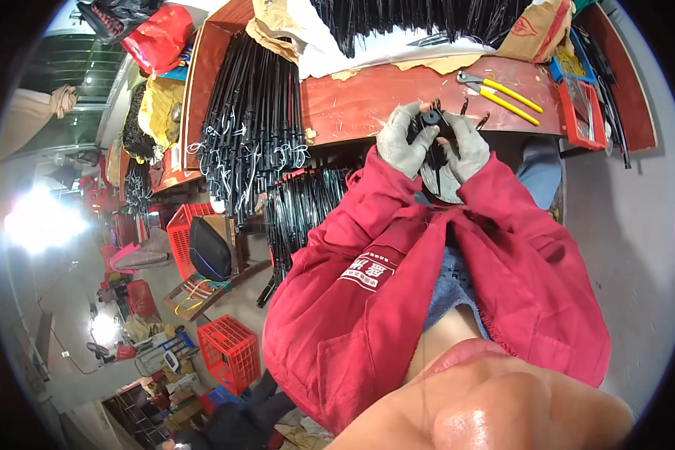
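My left hand (pixel 402 142), in a pale work glove, is closed on a small black part with a round end (pixel 431 118). The glove of my right hand (pixel 469 148) is closed around the other side of the same part, so both hands meet at the table's front edge. Thin dark ends stick out beyond the fingers; the rest of the part is hidden by the gloves. Just below the hands shows a pale rounded thing (pixel 441 182), partly covered. Nearest my right hand on the tabletop lie pincers with yellow handles (pixel 506 99).
A red table (pixel 345 101) holds a bundle of long black rods (pixel 251 112) at left and more black rods (pixel 420 19) at the back. A red bin (pixel 581 112) stands at right. Red crates (pixel 229 352) sit on the floor at left.
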Demonstrator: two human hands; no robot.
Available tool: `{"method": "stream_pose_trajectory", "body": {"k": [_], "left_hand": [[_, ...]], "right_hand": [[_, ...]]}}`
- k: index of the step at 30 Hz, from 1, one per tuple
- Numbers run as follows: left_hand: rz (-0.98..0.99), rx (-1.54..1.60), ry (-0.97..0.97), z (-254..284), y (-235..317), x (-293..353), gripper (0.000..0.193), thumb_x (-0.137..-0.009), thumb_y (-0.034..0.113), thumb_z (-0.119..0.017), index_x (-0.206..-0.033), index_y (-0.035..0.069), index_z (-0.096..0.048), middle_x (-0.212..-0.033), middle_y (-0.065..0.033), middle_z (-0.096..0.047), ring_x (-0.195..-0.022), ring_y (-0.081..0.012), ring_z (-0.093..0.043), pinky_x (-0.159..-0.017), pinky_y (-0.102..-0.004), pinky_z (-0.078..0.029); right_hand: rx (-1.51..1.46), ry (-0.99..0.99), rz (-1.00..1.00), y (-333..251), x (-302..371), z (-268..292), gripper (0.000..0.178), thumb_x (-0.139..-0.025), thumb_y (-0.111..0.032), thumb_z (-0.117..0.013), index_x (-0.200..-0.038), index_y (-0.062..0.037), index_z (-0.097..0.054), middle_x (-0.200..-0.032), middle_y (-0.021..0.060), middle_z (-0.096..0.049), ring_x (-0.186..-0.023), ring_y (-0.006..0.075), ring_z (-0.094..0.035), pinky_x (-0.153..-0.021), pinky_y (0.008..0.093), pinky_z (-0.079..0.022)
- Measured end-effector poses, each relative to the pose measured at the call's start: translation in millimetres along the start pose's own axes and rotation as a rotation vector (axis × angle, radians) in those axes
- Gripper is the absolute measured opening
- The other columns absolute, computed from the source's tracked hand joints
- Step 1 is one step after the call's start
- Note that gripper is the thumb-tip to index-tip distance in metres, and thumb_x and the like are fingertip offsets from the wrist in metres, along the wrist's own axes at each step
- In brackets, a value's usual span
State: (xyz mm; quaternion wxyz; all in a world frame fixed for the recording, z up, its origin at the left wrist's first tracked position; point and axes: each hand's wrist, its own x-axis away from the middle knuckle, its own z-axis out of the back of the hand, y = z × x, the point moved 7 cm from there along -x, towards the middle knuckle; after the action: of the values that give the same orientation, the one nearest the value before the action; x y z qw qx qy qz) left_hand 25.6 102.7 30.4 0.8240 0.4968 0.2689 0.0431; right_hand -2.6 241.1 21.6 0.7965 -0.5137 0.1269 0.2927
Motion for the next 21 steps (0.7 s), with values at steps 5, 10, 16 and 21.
{"method": "stream_pose_trajectory", "body": {"k": [5,10,16,21], "left_hand": [[-0.002,0.307,-0.281,2,-1,-13,0.047,-0.064,-0.001,-0.067,-0.109,0.004,-0.054,-0.092,-0.0058,-0.056,-0.078,-0.0188,-0.056,-0.072,-0.0279,-0.045],[-0.024,0.264,-0.43,-7,-2,-17,0.046,-0.061,-0.01,-0.065,-0.104,0.002,-0.053,-0.094,-0.0067,-0.052,-0.085,-0.0158,-0.053,-0.078,-0.0231,-0.042],[0.12,0.311,0.046,-2,-7,1,0.042,-0.059,-0.01,-0.067,-0.095,0.003,-0.05,-0.093,-0.0065,-0.05,-0.083,-0.0168,-0.051,-0.077,-0.0249,-0.043],[0.018,0.18,0.021,1,-7,2,0.04,-0.06,-0.01,-0.067,-0.093,0.004,-0.047,-0.091,-0.0062,-0.05,-0.081,-0.0159,-0.051,-0.075,-0.0256,-0.043]], "right_hand": [[-0.54,-0.383,-0.228,49,9,-37,0.044,-0.08,-0.01,-0.056,-0.123,-0.0035,-0.046,-0.106,0.0122,-0.054,-0.084,0.0266,-0.056,-0.075,0.0296,-0.044],[-0.263,-0.28,0.021,48,10,-36,0.042,-0.083,-0.012,-0.052,-0.123,-0.0038,-0.046,-0.108,0.0129,-0.053,-0.087,0.0273,-0.055,-0.077,0.0289,-0.043],[-0.212,-0.201,-0.071,27,6,-21,0.05,-0.085,-0.011,-0.051,-0.133,-0.0142,-0.038,-0.096,0.0111,-0.052,-0.079,0.0239,-0.052,-0.071,0.0277,-0.042],[-0.232,-0.186,-0.022,24,4,-21,0.051,-0.085,-0.009,-0.05,-0.134,-0.016,-0.037,-0.093,0.0101,-0.051,-0.074,0.0227,-0.051,-0.068,0.0275,-0.041]]}}
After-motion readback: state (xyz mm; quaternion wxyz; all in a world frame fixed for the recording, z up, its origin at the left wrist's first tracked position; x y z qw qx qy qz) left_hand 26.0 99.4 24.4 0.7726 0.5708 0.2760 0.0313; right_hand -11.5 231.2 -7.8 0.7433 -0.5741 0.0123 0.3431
